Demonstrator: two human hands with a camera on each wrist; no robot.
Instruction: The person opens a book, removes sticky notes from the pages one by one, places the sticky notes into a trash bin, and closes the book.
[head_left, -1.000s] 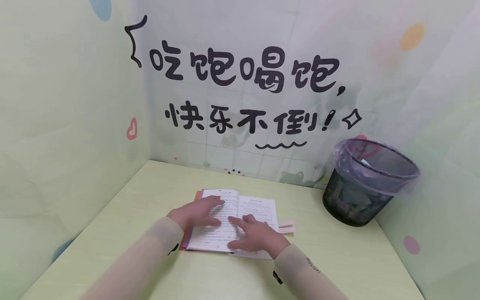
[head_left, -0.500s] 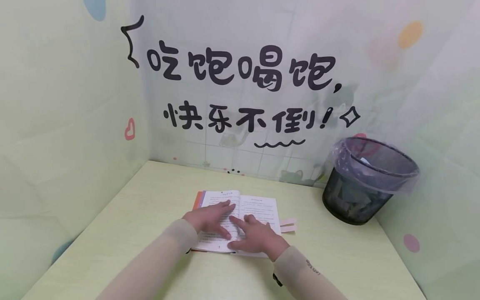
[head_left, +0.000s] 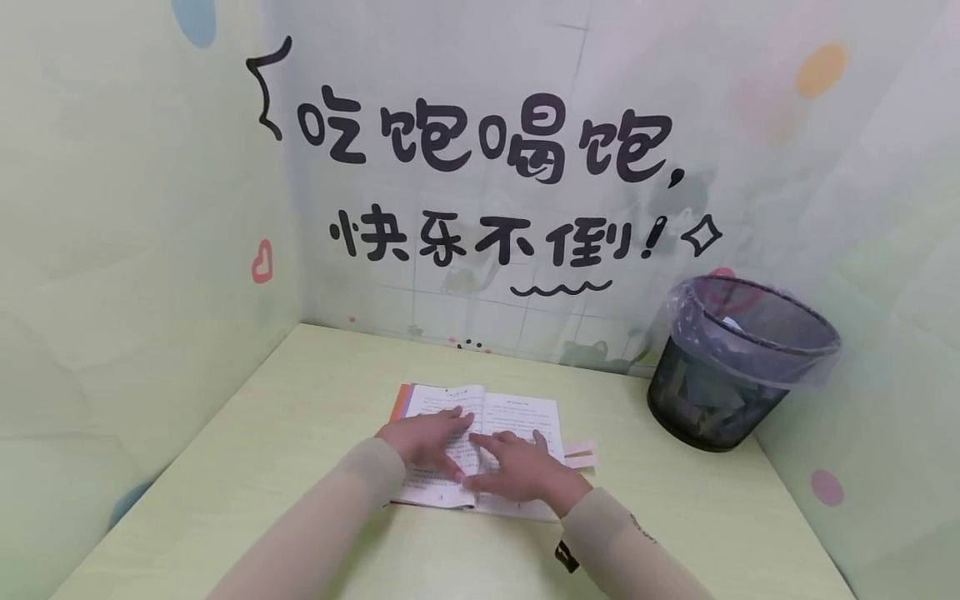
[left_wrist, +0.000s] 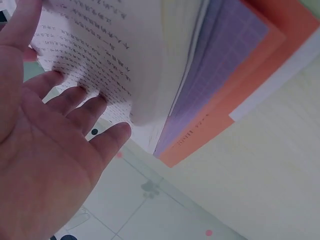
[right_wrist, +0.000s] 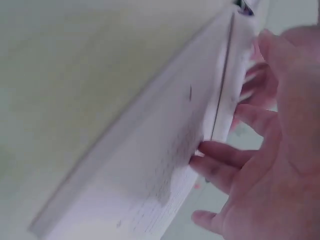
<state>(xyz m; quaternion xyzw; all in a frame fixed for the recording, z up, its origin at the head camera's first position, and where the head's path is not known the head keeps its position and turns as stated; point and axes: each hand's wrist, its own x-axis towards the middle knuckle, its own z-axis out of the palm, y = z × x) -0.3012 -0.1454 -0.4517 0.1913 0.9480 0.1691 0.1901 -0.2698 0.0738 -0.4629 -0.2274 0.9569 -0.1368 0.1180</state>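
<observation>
An open book (head_left: 525, 410) with printed white pages lies flat on the pale table, an orange and purple cover edge (left_wrist: 220, 75) showing at its left side. On the left page near the spine rests my left hand (head_left: 427, 440), its fingers spread and fairly straight. My right hand (head_left: 525, 471) lies over the right page by the gutter, and its fingertips (right_wrist: 197, 161) touch the paper in the right wrist view. The two thumbs are close together at the lower part of the fold. Neither hand grips anything. Pink paper tabs (head_left: 581, 454) stick out past the book's right edge.
A black mesh wastebasket (head_left: 708, 396) with a clear purplish liner stands at the table's back right. Printed wall sheets (head_left: 450, 192) with black lettering enclose the back and both sides of the table (head_left: 247, 467).
My left hand has slid right across the left page towards the gutter, close to my right hand. The right hand and the book have shifted slightly in view.
</observation>
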